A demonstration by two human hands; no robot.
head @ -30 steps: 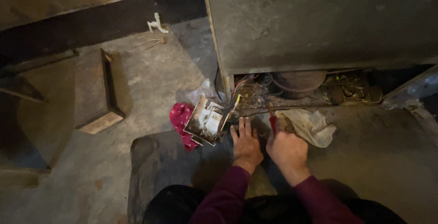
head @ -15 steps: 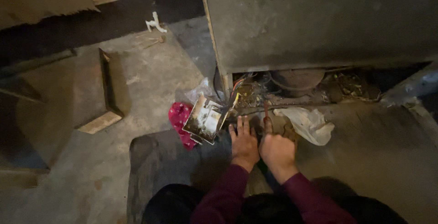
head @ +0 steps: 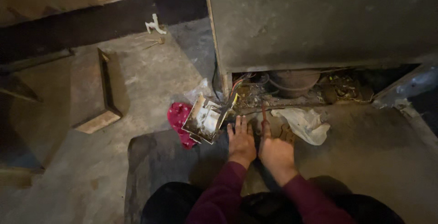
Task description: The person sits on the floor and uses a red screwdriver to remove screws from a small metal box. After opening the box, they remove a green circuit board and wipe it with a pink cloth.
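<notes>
Hands low on the floor before the appliance's open base: I see my left hand (head: 241,141) lying flat, fingers spread, holding nothing, just beside a dirty white panel (head: 206,118) that overlaps a pink cloth (head: 178,116). My right hand (head: 275,151) is closed round a red-handled tool (head: 263,115) pointing toward the wiring (head: 248,89), near a crumpled white rag (head: 303,123)

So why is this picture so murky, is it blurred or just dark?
Head view: mostly dark, dim warm light with heavy shadow. The open base of the grey appliance is black to the right. Both hands, left and right, the white cloth and the pink cloth look soft and grainy. No glare; straight edges bow slightly from the wide lens.
</notes>
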